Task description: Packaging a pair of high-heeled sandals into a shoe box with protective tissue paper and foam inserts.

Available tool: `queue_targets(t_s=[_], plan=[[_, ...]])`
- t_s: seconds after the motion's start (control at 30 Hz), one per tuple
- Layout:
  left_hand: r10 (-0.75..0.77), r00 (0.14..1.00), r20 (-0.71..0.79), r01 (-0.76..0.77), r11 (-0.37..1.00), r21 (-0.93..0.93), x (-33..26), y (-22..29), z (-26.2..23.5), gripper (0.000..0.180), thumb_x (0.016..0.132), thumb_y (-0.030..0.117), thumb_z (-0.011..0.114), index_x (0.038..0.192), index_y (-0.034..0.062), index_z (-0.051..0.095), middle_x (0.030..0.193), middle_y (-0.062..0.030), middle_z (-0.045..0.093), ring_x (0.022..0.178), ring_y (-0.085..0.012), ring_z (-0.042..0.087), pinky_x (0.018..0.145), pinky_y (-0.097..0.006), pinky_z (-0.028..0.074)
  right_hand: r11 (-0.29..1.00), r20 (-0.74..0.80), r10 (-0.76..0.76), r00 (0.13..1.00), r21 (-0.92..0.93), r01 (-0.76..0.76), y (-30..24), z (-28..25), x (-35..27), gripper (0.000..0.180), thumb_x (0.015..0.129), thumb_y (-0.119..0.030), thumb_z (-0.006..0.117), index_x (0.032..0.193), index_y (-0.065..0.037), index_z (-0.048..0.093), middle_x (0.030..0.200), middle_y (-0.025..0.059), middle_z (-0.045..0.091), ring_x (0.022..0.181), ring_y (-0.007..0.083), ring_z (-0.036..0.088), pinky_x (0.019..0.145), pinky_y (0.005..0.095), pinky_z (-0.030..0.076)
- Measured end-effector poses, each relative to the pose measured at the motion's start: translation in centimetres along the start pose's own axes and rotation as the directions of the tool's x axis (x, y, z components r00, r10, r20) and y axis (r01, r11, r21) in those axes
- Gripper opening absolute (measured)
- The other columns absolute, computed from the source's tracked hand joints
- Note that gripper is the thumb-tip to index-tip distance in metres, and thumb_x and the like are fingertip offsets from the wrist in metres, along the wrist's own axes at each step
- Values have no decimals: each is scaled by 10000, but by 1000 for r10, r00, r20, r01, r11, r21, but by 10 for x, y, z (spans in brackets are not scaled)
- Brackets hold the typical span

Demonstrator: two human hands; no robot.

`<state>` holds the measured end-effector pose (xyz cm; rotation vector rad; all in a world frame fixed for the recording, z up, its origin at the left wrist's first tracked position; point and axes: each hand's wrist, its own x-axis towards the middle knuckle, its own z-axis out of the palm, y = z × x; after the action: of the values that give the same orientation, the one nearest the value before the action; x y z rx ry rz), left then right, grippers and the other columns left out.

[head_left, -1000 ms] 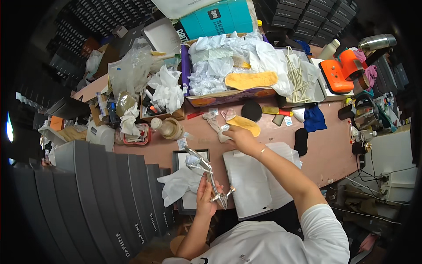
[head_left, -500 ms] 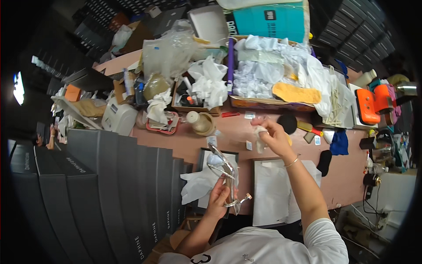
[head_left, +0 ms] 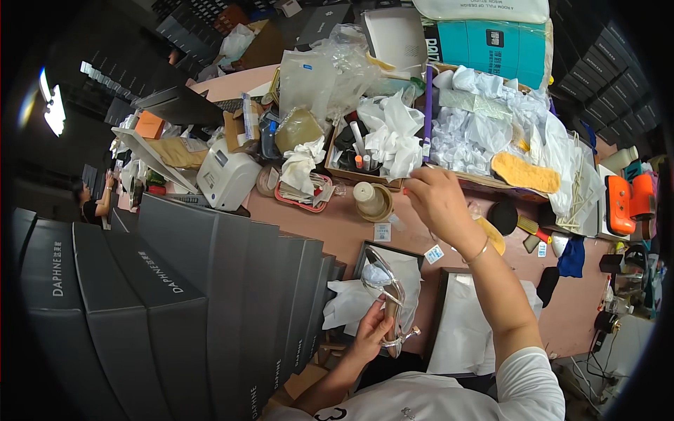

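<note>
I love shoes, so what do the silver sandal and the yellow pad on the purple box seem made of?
Silver sandal: perhaps coated synthetic or leather, glossy, with bright glints. Yellow pad: probably fleece or felt, matte, with a soft-looking surface.

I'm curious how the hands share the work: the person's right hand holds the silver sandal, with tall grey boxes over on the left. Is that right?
Not quite: the head view shows the silver sandal in the left hand. The tall grey boxes are indeed on the left.
</note>
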<state>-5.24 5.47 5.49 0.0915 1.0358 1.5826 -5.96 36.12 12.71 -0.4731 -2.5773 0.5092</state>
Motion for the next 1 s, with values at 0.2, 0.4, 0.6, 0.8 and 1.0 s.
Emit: queue_targets(t_s=[0.2, 0.4, 0.6, 0.8, 1.0], plan=[[-12, 1000, 22, 11, 999, 39, -10, -5, -7, 665, 952, 148, 566, 1490, 50, 188, 1064, -62, 572, 908, -99, 549, 796, -260, 447, 934, 71, -341, 938, -93, 346, -48, 117, 121, 157, 772, -143, 631, 921, -100, 660, 878, 54, 604, 911, 238, 586, 757, 358, 426], [-78, 995, -56, 83, 993, 82, -29, -4, -14, 646, 951, 181, 572, 1475, 37, 223, 1184, -87, 567, 1058, -142, 549, 910, -289, 416, 907, 236, -330, 914, -189, 376, -59, 182, 163, 114, 791, -159, 591, 794, -127, 700, 977, 64, 630, 928, 223, 598, 781, 376, 408], [-40, 991, -129, 58, 989, 134, -27, 2, -15, 552, 947, 146, 550, 1435, 65, 304, 1057, -76, 600, 865, -115, 587, 781, -272, 480, 976, 106, -209, 972, -34, 214, -59, 157, 171, 204, 841, -142, 532, 999, -123, 660, 1023, 78, 620, 988, 262, 604, 809, 413, 434], [-11, 997, -76, 20, 992, 121, -33, 2, 0, 578, 941, 173, 565, 1435, 55, 292, 1036, -94, 602, 851, -149, 599, 756, -284, 489, 908, 217, -300, 929, -235, 348, -65, 171, 152, 170, 853, -193, 547, 950, -159, 682, 1020, 54, 628, 1005, 225, 590, 817, 387, 413], [-97, 991, -88, 103, 993, 64, -53, -24, -15, 660, 941, 144, 579, 1475, 28, 209, 1214, -97, 564, 1063, -147, 548, 905, -289, 417, 917, 298, -245, 923, -239, 320, -71, 203, 147, 188, 841, -167, 546, 911, -129, 717, 953, 59, 663, 910, 216, 630, 799, 406, 397]])
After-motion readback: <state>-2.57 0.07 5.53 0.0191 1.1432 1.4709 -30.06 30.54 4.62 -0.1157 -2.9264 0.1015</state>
